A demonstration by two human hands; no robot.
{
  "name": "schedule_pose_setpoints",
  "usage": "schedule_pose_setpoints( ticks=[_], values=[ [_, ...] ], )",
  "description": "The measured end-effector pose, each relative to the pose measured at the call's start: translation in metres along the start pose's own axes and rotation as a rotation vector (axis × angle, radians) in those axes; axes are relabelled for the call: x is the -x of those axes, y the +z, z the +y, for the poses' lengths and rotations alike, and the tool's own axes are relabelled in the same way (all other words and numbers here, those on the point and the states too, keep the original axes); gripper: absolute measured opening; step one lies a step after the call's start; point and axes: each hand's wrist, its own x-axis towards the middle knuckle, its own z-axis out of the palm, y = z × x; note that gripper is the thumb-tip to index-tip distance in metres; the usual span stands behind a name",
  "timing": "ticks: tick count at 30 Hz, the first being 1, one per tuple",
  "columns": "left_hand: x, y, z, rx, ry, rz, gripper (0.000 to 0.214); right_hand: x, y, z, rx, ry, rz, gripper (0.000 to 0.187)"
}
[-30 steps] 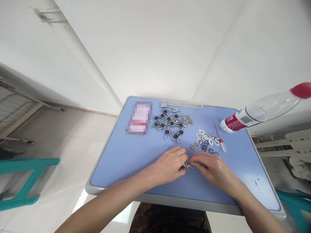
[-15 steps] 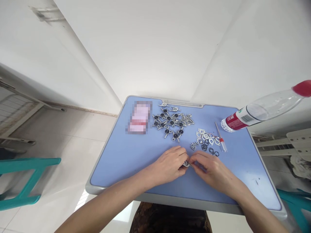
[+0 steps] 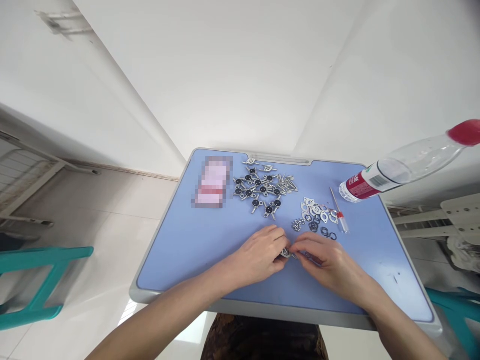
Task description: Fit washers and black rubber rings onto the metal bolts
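Note:
Near the front middle of the table, my left hand point(image 3: 264, 252) is closed round a small metal fitting point(image 3: 285, 253) with a round opening and a thin stem on its right. Part of the fitting is hidden by my fingers. My right hand point(image 3: 326, 257) meets it from the right, thumb and forefinger pinched at its edge; whatever is between those fingertips is too small to make out. Just beyond the right hand lie black rubber rings point(image 3: 314, 226), a heap of tiny shiny metal pieces point(image 3: 298, 225) and flat metal flange plates point(image 3: 317, 209).
The blue table point(image 3: 195, 250) also bears several metal fittings with black discs point(image 3: 258, 183), a pile of metal pins point(image 3: 288, 184), a screwdriver point(image 3: 342, 220) with a clear handle, a blurred pink item point(image 3: 213, 181) and a tall plastic bottle point(image 3: 367, 184). Teal stools point(image 3: 45, 280) stand either side.
The view has shifted slightly. Both hands stay together at the metal fitting, with only a tiny movement of the right fingertips.

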Motion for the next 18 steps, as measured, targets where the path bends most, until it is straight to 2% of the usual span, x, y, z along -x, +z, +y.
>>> schedule_pose_setpoints(
  ticks=[4,10,18],
  values=[
    [-0.0005,-0.001,-0.0006,0.001,-0.005,-0.015,0.006,0.001,0.0018,0.0014,0.039,-0.054,-0.003,0.025],
    [-0.0012,-0.002,0.0001,-0.005,-0.016,-0.028,0.006,0.0029,0.0033,0.0024,0.092,-0.046,0.0,0.025],
    [-0.0007,-0.0037,0.0016,-0.005,-0.008,-0.012,0.009,0.0026,0.0011,0.0006,0.001,0.055,0.1,0.02]
  ],
)
